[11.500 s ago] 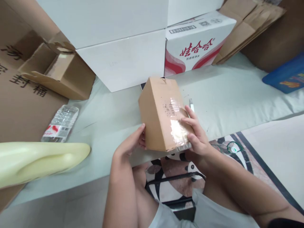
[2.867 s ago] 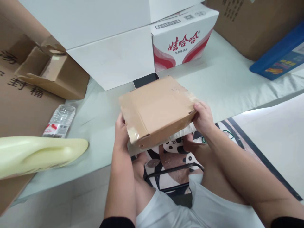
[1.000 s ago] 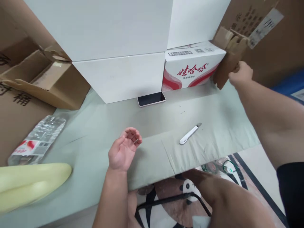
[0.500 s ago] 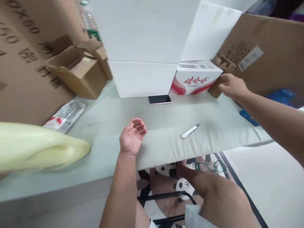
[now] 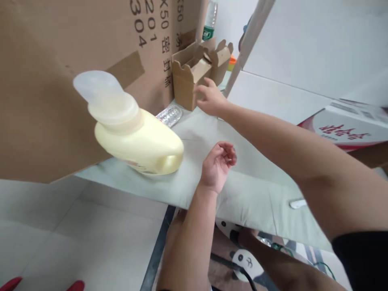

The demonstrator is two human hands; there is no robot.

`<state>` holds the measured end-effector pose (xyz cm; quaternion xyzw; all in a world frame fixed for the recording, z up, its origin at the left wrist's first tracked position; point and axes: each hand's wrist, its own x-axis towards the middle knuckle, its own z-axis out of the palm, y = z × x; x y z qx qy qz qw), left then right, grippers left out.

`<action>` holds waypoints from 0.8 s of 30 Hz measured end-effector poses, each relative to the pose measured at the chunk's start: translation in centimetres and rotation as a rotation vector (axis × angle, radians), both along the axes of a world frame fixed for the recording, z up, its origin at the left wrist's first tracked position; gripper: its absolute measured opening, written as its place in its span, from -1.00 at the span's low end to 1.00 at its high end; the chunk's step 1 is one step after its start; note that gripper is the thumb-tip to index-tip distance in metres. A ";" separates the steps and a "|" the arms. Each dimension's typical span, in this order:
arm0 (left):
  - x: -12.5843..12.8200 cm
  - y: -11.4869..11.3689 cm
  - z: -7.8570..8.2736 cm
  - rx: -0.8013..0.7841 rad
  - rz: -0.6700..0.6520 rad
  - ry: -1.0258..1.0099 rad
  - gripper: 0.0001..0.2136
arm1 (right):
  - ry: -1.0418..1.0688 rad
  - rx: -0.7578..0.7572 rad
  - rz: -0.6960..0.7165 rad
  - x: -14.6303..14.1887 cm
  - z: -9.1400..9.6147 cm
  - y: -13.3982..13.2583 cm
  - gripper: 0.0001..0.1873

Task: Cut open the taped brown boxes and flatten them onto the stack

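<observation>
My right hand (image 5: 209,97) is stretched far to the left across the pale green table (image 5: 257,194), fingers apart and empty, just at the side of a small open brown carton (image 5: 186,74). I cannot tell whether the fingertips touch it. My left hand (image 5: 217,165) rests palm up on the table near its front edge, fingers loosely curled, holding nothing. A pale yellow jug (image 5: 136,135) with a wide cap lies on its side to the left of that hand.
A crushed clear water bottle (image 5: 169,115) lies between the jug and the carton. A large printed brown carton (image 5: 60,60) fills the left. White boxes (image 5: 291,60) and a red-and-white box (image 5: 348,129) stand at the right. A white knife (image 5: 298,203) lies near my right arm.
The view has swung left. My right hand left the flattened carton at the far right and crossed over to the small open carton at the left. My left hand stayed resting on the table.
</observation>
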<state>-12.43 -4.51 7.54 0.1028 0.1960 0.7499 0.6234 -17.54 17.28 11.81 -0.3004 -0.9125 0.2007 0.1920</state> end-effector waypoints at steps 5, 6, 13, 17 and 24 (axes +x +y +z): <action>-1.3 -0.4 0.2 -0.021 0.034 0.045 -0.75 | 0.089 -0.046 -0.016 -7.0 -0.3 2.6 -0.71; -1.4 -0.6 0.3 -0.020 0.043 0.041 -0.74 | 0.118 -0.080 -0.014 -6.9 -0.4 2.6 -0.75; -0.3 -2.1 0.0 0.022 0.538 0.548 -0.81 | 0.354 -0.353 -0.081 6.8 0.4 -4.1 -0.84; 1.5 -2.8 -0.7 0.158 1.118 1.105 -0.89 | 0.550 -0.334 -0.169 20.4 1.0 -13.3 -0.81; 2.8 -0.7 -0.9 0.030 0.704 1.197 -0.53 | 0.622 -0.157 -0.332 34.9 -0.8 -28.7 -0.84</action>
